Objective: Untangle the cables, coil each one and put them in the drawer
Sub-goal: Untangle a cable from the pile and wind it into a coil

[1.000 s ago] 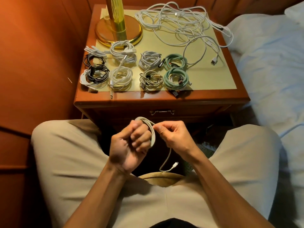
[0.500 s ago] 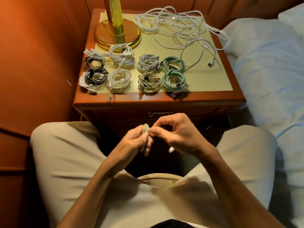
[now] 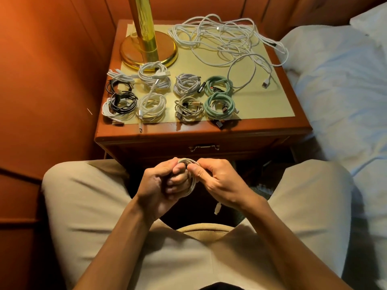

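Over my lap, my left hand [image 3: 161,185] grips a small coil of white cable [image 3: 192,186], its fingers through the loops. My right hand [image 3: 219,181] pinches the same cable at the coil's top, and the free end with its plug [image 3: 217,208] hangs below that hand. On the nightstand [image 3: 272,126] lie several finished coils: white and black ones [image 3: 120,104] at the left, white ones [image 3: 154,77], beige ones [image 3: 188,106] and two green ones [image 3: 219,105]. A tangle of white cables [image 3: 226,40] sprawls at the back right. The drawer [image 3: 204,147] is shut.
A brass lamp base [image 3: 148,51] stands at the nightstand's back left. Orange wood panelling [image 3: 48,80] runs along the left. A bed with white sheets [image 3: 345,91] lies to the right. My knees flank the space in front of the drawer.
The right hand has wound more cable onto the coil held by the left hand, so the hanging end is shorter. The view tilted slightly downward.
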Demonstrator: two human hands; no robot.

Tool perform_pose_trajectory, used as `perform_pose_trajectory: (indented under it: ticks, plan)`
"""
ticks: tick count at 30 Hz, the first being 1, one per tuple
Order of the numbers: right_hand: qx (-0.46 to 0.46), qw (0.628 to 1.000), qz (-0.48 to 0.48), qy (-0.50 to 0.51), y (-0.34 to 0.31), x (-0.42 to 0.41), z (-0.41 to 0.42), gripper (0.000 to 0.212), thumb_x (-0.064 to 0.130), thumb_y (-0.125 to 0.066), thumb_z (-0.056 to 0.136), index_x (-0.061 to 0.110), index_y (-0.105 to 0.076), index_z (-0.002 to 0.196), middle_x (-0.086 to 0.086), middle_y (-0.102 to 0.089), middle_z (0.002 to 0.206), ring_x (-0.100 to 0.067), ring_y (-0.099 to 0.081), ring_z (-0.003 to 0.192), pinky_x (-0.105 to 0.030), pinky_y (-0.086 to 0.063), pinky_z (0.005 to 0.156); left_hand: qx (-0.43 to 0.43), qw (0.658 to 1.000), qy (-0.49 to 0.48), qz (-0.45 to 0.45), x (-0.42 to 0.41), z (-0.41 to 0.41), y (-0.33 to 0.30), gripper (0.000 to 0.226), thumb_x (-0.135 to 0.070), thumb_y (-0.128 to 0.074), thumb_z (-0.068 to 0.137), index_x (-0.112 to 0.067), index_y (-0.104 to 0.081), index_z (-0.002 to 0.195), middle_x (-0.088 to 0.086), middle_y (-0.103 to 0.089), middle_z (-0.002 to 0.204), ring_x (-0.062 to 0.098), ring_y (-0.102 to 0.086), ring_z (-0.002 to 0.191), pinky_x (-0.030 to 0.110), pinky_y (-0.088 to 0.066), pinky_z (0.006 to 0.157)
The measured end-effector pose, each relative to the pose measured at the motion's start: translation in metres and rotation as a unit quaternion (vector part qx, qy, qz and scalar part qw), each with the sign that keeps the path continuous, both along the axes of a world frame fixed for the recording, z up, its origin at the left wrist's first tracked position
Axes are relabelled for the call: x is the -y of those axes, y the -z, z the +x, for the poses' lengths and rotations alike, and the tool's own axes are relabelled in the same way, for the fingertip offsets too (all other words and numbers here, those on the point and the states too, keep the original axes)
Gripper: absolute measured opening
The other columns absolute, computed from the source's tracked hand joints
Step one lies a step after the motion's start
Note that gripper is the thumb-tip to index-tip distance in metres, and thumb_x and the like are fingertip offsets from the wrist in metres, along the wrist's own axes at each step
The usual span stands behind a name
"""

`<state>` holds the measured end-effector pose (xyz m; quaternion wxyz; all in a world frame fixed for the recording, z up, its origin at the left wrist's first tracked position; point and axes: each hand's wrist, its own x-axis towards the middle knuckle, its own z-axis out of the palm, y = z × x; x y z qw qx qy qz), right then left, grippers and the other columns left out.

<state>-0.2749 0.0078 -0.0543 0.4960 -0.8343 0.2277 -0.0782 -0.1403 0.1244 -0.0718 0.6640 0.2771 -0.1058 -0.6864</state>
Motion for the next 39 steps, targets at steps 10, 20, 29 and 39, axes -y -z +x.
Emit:
perform_pose_trajectory:
  ticks: [10, 20, 29, 39]
  plan:
    - [0.024, 0.997, 0.004, 0.069, 0.006, -0.008, -0.002, 0.032, 0.025, -0.054, 0.101, 0.027, -0.055, 0.069, 0.011, -0.055, 0.061, -0.004, -0.051, 0.055, -0.023, -0.039, 0.052, 0.039, 0.986, -0.095, 0.134, 0.008, -0.023, -0.011, 0.033, -0.025, -0.044, 0.099, -0.006, -0.055, 0.075, 0.005, -0.047, 0.061, 0.01, -0.045, 0.05, 0.019, -0.043, 0.045]
    - [0.003, 1.0, 0.001, -0.002, -0.017, 0.009, 0.001, 0.038, 0.026, -0.052, 0.102, 0.022, -0.053, 0.065, 0.011, -0.048, 0.057, -0.005, -0.045, 0.053, -0.021, -0.033, 0.052, 0.61, 0.792, 0.012, 0.035, -0.006, 0.006, -0.003, 0.057, -0.059, -0.038, 0.097, -0.009, -0.058, 0.081, 0.003, -0.061, 0.069, 0.017, -0.059, 0.061, 0.028, -0.046, 0.059]
    - [0.069, 0.985, 0.122, 0.104, -0.017, 0.021, -0.008, 0.016, 0.018, -0.057, 0.099, 0.008, -0.07, 0.101, 0.003, -0.062, 0.075, -0.01, -0.055, 0.057, -0.021, -0.044, 0.054, 0.49, 0.868, -0.033, 0.071, 0.002, 0.003, -0.014, 0.035, -0.036, -0.039, 0.095, -0.011, -0.048, 0.072, -0.008, -0.04, 0.054, 0.006, -0.033, 0.045, 0.016, -0.027, 0.043]
    - [0.127, 0.93, 0.298, 0.173, -0.004, -0.001, -0.017, 0.014, 0.001, -0.059, 0.095, -0.004, -0.073, 0.094, -0.012, -0.07, 0.079, -0.019, -0.066, 0.074, -0.03, -0.057, 0.072, 0.632, 0.766, -0.063, 0.1, 0.019, -0.02, -0.006, 0.042, -0.042, -0.033, 0.097, -0.016, -0.051, 0.071, -0.004, -0.055, 0.062, 0.01, -0.048, 0.056, 0.035, -0.041, 0.054]
